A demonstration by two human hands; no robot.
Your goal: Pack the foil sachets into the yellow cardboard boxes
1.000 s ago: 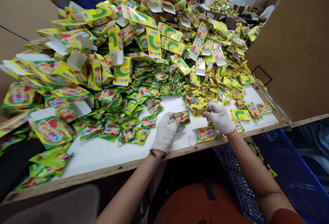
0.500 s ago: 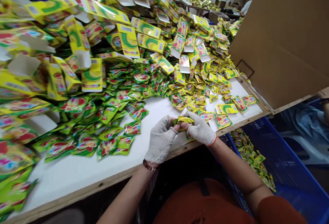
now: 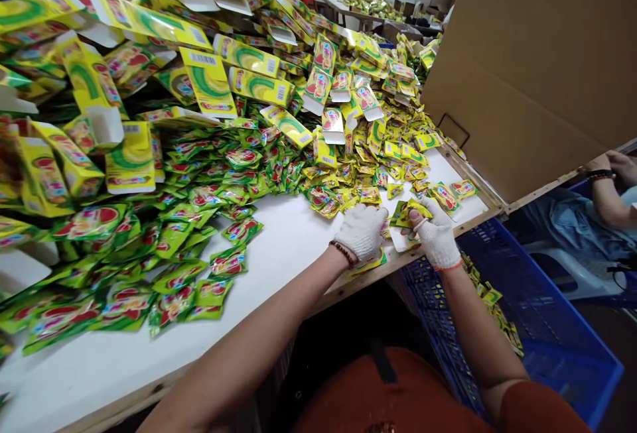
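Observation:
My right hand (image 3: pixel 438 234), in a white knit glove, pinches a few small yellow and green sachets (image 3: pixel 412 210) between thumb and fingers. To its left, my gloved left hand (image 3: pixel 362 230) has its fingers curled over a small printed carton, mostly hidden behind them. The carton's white open flap (image 3: pixel 399 241) appears to show between the two hands. Below the left hand, another green-and-yellow printed piece (image 3: pixel 373 260) lies at the table edge. Green sachets (image 3: pixel 229 260) lie to the left, and smaller yellow sachets (image 3: pixel 368 194) lie just beyond my hands.
Yellow cartons (image 3: pixel 209 81) are heaped at the back and left of the white table (image 3: pixel 279 241). A tall cardboard panel (image 3: pixel 527 75) stands at the right. Under the edge sits a blue crate (image 3: pixel 557 347) with sachets. Another person's hands (image 3: pixel 610 168) are at far right.
My left hand has let go of the sachets and moved right onto a carton. The right hand now holds the sachets alone. The view has turned slightly right.

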